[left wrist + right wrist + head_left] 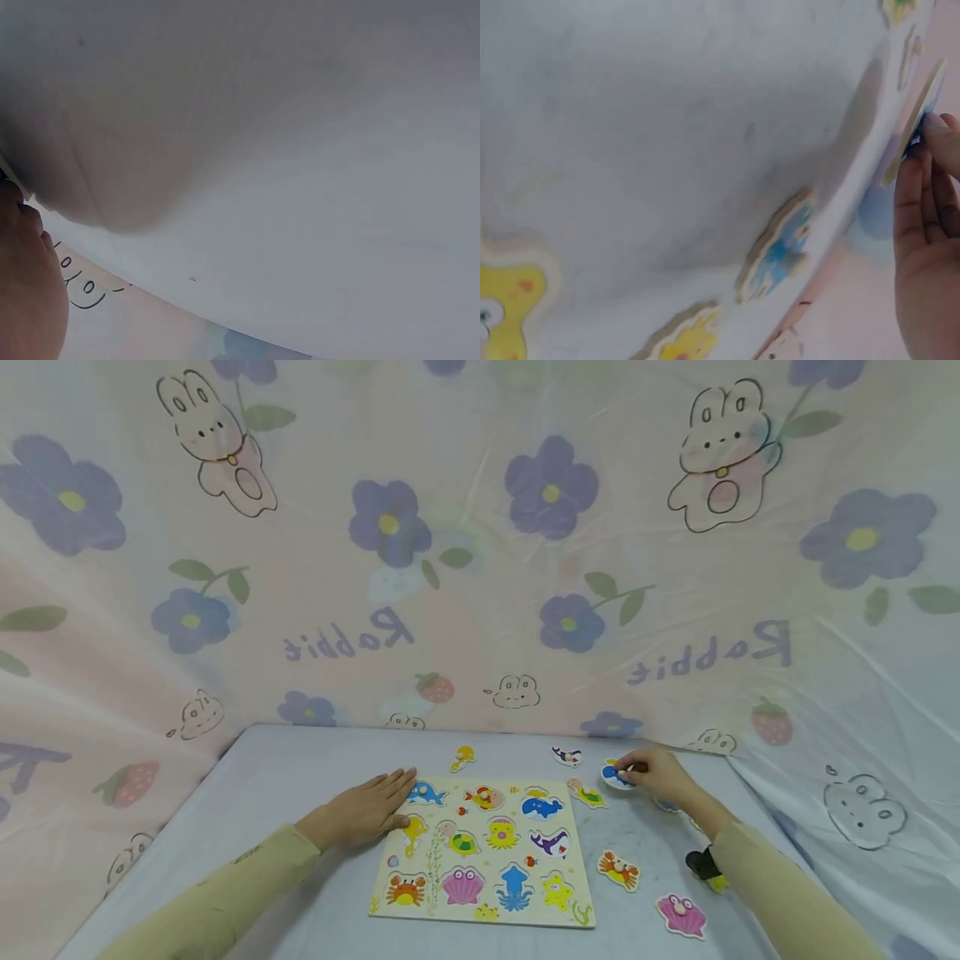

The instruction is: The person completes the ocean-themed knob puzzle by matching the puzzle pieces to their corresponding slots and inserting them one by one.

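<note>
My right hand pinches a blue-and-white puzzle piece, probably the whale, near the table's back right. In the right wrist view, the piece is tilted on edge between thumb and fingers, above the table. My left hand rests with extended fingers on the upper left edge of the wooden puzzle board. Sea animal pictures fill the board's recesses. A turtle piece lies left of the right hand, by the board's upper right corner. The left wrist view shows mostly tabletop and part of the left hand.
Behind the board lie a yellow seahorse piece and a shark piece. To its right are a crab piece and a pink shell piece. A blue piece lies near the right hand. A printed curtain hangs behind.
</note>
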`<state>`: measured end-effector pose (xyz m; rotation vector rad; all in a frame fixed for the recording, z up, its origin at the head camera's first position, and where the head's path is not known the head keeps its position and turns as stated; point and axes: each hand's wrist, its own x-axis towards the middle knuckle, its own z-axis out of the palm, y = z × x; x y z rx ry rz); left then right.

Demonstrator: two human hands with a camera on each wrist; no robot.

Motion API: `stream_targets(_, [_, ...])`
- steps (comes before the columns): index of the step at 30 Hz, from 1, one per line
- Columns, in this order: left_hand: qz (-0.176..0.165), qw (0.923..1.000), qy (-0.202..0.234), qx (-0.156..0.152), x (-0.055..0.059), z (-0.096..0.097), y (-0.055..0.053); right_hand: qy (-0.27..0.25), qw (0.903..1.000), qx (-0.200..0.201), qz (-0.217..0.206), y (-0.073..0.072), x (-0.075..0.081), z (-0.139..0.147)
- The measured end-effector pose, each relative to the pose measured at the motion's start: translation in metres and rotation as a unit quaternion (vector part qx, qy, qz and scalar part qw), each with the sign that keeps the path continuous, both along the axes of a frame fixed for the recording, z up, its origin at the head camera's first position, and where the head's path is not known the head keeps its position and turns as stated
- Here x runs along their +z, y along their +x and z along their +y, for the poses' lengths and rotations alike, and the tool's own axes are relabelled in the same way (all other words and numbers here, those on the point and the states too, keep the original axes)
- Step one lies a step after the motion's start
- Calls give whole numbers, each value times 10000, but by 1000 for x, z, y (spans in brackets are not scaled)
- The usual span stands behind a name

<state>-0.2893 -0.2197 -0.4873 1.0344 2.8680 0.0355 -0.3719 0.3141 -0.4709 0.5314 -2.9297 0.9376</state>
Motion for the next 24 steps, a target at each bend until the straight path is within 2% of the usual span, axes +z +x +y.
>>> stream_targets(5, [52, 10000, -27, -19, -2, -1, 0, -171, 9997, 12, -147, 8, 4, -16])
stream_targets(10, [93, 9999, 48, -127, -4, -1, -1, -224, 9996, 128, -99, 16, 6, -30])
stream_targets(24, [105, 9998, -123, -64, -2, -1, 0, -262, 9948, 981, 39, 33, 6, -67])
